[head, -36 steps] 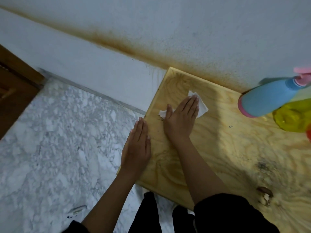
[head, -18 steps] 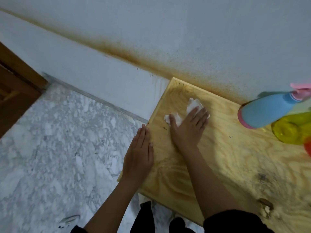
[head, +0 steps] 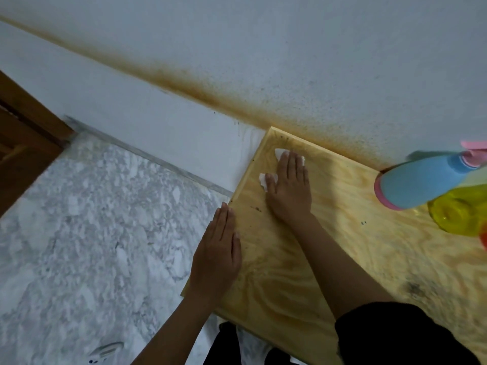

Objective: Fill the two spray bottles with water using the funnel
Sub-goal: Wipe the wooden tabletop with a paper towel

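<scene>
A blue spray bottle (head: 419, 184) with a pink base and pink trigger head stands at the right edge of the wooden table (head: 329, 259). Beside it a yellow spray bottle (head: 461, 212) is cut off by the frame. My right hand (head: 288, 188) lies flat on a white tissue (head: 263, 180) near the table's far left corner, pressing it to the wood. My left hand (head: 217, 255) rests flat with fingers together on the table's left edge, holding nothing. No funnel is in view.
A white wall (head: 290, 61) with an orange-brown stain band runs right behind the table. To the left lies marble floor (head: 92, 233) and a brown wooden door frame (head: 23, 143). A bit of something red (head: 484, 239) shows at the right edge.
My right hand has slid the tissue farther toward the table's back left corner. The left hand has stayed on the table edge.
</scene>
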### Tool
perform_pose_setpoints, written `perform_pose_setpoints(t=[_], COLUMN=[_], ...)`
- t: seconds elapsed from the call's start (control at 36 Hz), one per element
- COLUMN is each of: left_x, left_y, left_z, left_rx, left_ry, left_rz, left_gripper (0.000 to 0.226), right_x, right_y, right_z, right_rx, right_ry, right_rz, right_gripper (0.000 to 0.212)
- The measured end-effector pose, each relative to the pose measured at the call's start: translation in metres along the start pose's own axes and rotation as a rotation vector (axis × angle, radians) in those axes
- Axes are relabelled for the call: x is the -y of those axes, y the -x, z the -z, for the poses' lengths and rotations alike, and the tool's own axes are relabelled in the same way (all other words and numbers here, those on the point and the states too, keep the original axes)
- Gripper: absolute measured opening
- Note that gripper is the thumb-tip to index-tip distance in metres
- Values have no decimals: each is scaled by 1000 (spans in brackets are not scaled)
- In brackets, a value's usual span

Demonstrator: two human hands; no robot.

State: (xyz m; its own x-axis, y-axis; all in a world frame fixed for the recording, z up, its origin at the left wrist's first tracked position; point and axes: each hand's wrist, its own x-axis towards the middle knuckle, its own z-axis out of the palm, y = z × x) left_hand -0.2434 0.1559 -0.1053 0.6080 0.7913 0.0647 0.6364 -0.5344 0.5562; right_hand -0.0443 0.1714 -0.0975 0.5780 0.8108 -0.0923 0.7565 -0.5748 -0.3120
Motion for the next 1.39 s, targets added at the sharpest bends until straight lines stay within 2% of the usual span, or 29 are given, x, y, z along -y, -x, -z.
perform_pose_setpoints(t=[0.31, 0.5, 0.67, 0.86, 0.94, 1.11, 1.22, 1.39], left_x=[5, -6, -31, -59, -66, -69, -69, -57], left_y=[5, 31, 50, 57, 57, 56, 55, 53], left_z=[-1, 1, -7, -22, -28, -32, -31, -25], left_rx=[-9, 26, 23, 55, 47, 46, 51, 106], left_ry=[18, -137, -212, -199, -200, -244, -270, -262], left_rz=[46, 166, 227, 226, 226, 191, 167, 73], left_gripper=[56, 66, 68, 75, 77, 80, 80, 86], right_x=[-2, -23, -59, -132, -177, -243, -247, -194], right_y=[15, 45, 73, 108, 128, 189, 227, 244], right_z=[2, -1, 13, 36, 50, 65, 56, 31], right_rx=[101, 149, 145, 119, 84, -36, -149, -373], right_ry=[38, 48, 84, 97, 79, 46, 26, -94], right_rz=[414, 674, 726, 510, 340, -111, -360, -669], right_gripper=[65, 58, 64, 76, 76, 74, 75, 70])
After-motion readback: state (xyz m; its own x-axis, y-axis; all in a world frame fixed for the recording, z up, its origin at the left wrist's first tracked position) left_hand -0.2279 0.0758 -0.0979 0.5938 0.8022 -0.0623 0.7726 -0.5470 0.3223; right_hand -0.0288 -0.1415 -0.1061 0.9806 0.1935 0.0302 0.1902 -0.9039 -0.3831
